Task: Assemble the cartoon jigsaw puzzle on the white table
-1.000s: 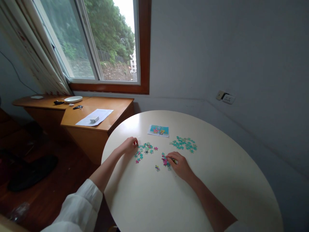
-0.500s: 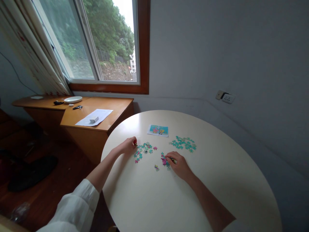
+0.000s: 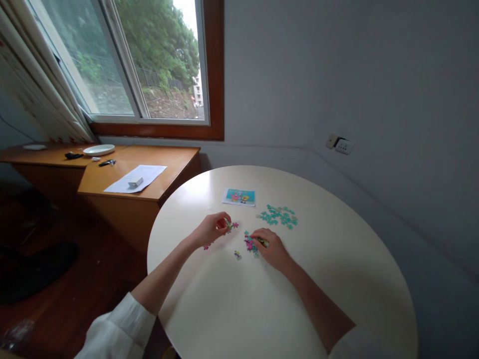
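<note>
Small joined patch of jigsaw, most pieces loose

One joined jigsaw section (image 3: 248,243) lies near the middle of the round tabletop (image 3: 217,314), pink and teal, partly covered by the right hand (image 3: 274,249). Judging by how much lies loose, the joining seems to be at an early stage: this section looks done, along with one small multicoloured cluster (image 3: 237,255) set apart from it, toward the near edge. Whether that cluster is one piece or two is too small to tell.

The loose teal pieces (image 3: 279,216) lie unjoined toward the far right edge, well over a dozen, overlapping too much for an exact count. Two pink pieces show on the left: one pink piece (image 3: 235,225) just beside the left hand (image 3: 212,229), another by the left forearm, which may hide more. One picture card (image 3: 239,197) lies flat near the far edge.

The two hands are apart. The left pinches a yellow-green piece (image 3: 228,225) at its fingertips. The right has its fingertips at the joined section, something yellowish under the palm; whether it grips anything, I cannot tell.
</note>
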Available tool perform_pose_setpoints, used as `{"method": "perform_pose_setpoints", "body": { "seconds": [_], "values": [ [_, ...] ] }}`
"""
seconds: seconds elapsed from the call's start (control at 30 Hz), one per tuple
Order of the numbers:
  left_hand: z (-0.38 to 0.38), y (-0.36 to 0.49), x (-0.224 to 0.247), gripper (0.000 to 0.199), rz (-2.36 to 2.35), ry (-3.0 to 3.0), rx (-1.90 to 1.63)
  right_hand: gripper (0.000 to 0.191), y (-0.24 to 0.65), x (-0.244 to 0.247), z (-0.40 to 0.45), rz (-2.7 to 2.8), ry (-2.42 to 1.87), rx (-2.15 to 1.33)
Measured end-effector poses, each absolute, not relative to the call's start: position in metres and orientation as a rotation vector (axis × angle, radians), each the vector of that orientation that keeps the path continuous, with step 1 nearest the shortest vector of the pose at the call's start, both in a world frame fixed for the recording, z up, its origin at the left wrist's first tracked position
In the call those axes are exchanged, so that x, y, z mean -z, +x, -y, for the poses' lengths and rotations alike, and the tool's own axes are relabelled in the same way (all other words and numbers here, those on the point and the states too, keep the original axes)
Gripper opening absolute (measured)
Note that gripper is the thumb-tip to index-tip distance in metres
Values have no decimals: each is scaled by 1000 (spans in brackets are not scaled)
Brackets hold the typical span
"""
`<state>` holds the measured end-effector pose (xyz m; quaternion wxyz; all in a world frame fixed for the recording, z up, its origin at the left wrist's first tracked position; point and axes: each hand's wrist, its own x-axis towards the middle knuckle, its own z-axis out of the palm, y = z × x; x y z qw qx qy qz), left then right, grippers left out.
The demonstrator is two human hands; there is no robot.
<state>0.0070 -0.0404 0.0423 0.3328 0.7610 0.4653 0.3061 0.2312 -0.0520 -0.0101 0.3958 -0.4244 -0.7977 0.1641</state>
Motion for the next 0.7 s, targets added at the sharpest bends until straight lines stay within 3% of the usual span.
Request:
{"method": "perform_pose_setpoints", "body": {
  "seconds": [0.23, 0.5, 0.7],
  "values": [
    [59, 42, -20, 9, -1141, 1944, -746, 16, 231, 16, 49, 2085, -1127, -415],
    [65, 56, -10, 13, -1158, 1818, -1056, 20, 231, 14, 49, 2076, -1143, -460],
    [70, 53, -10, 8, -1212, 1792, -1082, 17, 229, 10, 53, 2052, -1119, -418]
  ]
}}
